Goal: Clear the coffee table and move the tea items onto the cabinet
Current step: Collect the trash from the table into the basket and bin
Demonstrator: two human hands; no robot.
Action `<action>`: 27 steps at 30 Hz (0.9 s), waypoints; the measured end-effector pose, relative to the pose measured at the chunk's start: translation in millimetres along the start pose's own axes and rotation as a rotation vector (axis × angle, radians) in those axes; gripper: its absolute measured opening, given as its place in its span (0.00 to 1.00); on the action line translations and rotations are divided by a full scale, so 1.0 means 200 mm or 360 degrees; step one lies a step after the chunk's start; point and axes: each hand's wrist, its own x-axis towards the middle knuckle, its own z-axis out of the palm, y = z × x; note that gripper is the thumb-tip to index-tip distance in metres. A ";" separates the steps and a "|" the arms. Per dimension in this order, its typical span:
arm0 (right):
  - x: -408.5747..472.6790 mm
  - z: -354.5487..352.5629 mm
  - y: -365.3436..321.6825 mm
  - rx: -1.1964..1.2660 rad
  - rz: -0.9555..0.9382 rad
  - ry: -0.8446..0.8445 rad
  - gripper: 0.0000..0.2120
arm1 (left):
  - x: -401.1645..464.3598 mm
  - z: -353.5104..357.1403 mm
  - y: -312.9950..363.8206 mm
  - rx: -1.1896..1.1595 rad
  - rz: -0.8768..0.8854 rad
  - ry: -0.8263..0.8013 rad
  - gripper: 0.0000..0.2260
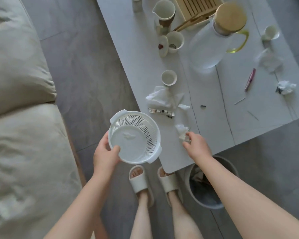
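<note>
My left hand (106, 155) grips the near rim of a white perforated basket (136, 131), held in the air just off the left edge of the white coffee table (214, 118). My right hand (196, 144) pinches a crumpled white tissue (182, 131) near the table's front corner. Farther back on the table stand a small white teacup (169, 77), a lidded cup set (173, 42), a pitcher cup (164, 12), a glass jug with a wooden lid (214, 40) and a bamboo tea tray (197, 7).
More tissues (162, 98), a foil wrapper (160, 112), a pink pen (250, 79), another crumpled tissue (286, 87) and a glass cup (270, 62) litter the table. A grey waste bin (193, 195) stands under the table's near corner. A beige sofa (21, 118) fills the left.
</note>
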 end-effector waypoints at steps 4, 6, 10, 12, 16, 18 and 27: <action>0.10 0.07 -0.02 -0.0156 0.0017 0.0140 0.17 | 0.08 0.02 -0.02 -0.0028 -0.0010 0.0021 0.30; 0.13 0.10 -0.03 -0.0259 0.0003 0.0193 0.16 | 0.10 0.02 -0.04 -0.0036 -0.0020 0.0008 0.31; 0.18 0.10 -0.03 -0.0306 -0.0071 0.0324 0.10 | 0.14 0.02 -0.03 -0.0019 -0.0033 0.0024 0.32; 0.18 0.07 -0.05 -0.0178 -0.0126 0.0437 0.09 | 0.15 0.03 -0.01 -0.0007 -0.0046 0.0026 0.31; 0.17 -0.03 -0.14 0.0198 -0.0373 0.0654 0.07 | 0.14 0.04 0.04 -0.0020 -0.0099 0.0033 0.31; 0.20 -0.06 -0.21 0.0221 -0.0460 0.0642 0.08 | 0.14 0.04 0.06 -0.0021 -0.0114 0.0020 0.31; 0.22 -0.15 -0.55 0.0744 -0.0805 -0.0313 0.16 | 0.22 0.04 0.08 -0.0006 -0.0110 0.0049 0.31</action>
